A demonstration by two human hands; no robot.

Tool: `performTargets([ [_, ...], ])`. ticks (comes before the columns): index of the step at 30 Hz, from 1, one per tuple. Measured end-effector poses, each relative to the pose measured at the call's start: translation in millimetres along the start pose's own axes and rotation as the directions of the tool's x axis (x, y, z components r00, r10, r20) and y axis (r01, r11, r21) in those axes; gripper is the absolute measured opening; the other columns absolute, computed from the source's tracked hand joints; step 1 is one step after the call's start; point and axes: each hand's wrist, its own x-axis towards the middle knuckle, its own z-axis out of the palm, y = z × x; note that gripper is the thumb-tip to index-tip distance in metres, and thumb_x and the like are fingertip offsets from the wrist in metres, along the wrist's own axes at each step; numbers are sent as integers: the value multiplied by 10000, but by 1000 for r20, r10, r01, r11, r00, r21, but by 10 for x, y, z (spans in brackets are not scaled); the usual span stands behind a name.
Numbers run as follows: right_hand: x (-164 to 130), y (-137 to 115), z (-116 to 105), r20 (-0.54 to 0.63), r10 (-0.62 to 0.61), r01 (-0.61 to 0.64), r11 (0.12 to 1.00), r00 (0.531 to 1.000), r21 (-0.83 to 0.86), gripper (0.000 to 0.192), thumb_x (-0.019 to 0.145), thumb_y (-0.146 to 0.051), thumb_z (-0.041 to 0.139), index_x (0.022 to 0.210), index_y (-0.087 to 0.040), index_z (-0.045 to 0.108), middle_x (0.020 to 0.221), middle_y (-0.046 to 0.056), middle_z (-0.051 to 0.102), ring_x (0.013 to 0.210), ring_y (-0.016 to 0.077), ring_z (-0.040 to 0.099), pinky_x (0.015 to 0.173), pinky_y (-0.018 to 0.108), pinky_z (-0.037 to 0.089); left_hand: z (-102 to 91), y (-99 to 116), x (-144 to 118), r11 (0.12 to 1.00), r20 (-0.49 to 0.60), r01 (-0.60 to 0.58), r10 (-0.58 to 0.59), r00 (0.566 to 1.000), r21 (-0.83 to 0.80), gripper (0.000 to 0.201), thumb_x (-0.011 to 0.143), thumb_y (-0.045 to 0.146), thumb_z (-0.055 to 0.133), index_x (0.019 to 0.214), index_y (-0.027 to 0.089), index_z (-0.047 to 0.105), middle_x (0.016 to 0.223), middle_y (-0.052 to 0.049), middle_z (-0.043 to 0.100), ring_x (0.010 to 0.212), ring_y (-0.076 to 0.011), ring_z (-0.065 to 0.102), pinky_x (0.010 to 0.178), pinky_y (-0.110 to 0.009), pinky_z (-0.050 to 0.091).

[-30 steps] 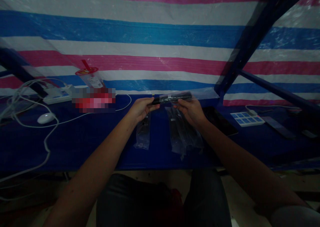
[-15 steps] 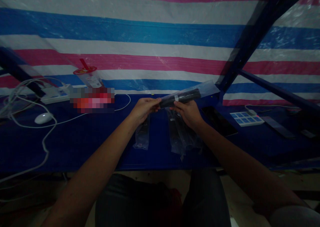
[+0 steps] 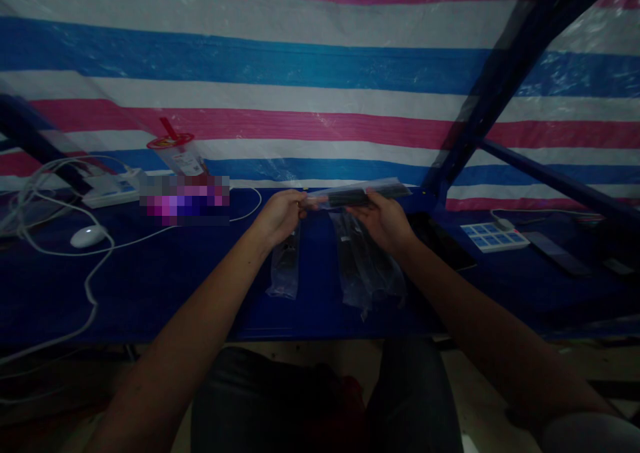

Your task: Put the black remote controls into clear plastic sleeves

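A dark, long object in a clear plastic bag point(image 3: 347, 198) lies nearly level between my hands, above the blue table point(image 3: 315, 286). My left hand point(image 3: 286, 213) pinches the bag's left end. Toward its right part, my right hand point(image 3: 385, 218) grips the bag with the thumb on top and fingers beneath. What the dark object is, I cannot make out. Below my right hand lie several similar bagged dark items point(image 3: 367, 263), partly covered by the hand. Another bagged dark item point(image 3: 285, 266) rests on the table under my left hand.
At left are a white mouse point(image 3: 87, 236), tangled white cables point(image 3: 93, 293), a power strip point(image 3: 113, 190) and a cup with a red straw point(image 3: 183, 156). A black tablet-like slab point(image 3: 443, 240), another power strip point(image 3: 495, 236) and a phone point(image 3: 557, 253) lie at right. Striped sheeting point(image 3: 320, 66) hangs behind.
The held bag has gone from tilted up at the right to nearly level. It has shifted right relative to my left hand, and my right hand has moved slightly right.
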Motion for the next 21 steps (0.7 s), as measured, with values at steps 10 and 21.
performTargets([
  [10,91,-12,-74,-46,106,-104,994,993,44,123,961,-150,525,882,-202,606,853,50,738,825,211,733,830,433,631,-94,-30,60,954,-311,-103,192,931,282,170,794,187,667,694,193,529,517,19,532,415,-117,443,438,-244,269],
  [21,-193,99,54,433,276,-120,928,858,-353,327,772,-426,824,952,-181,703,928,75,749,832,208,722,821,407,607,31,-97,-129,880,240,-127,15,971,458,353,810,437,745,1025,177,642,898,-62,700,742,-172,668,643,-282,506],
])
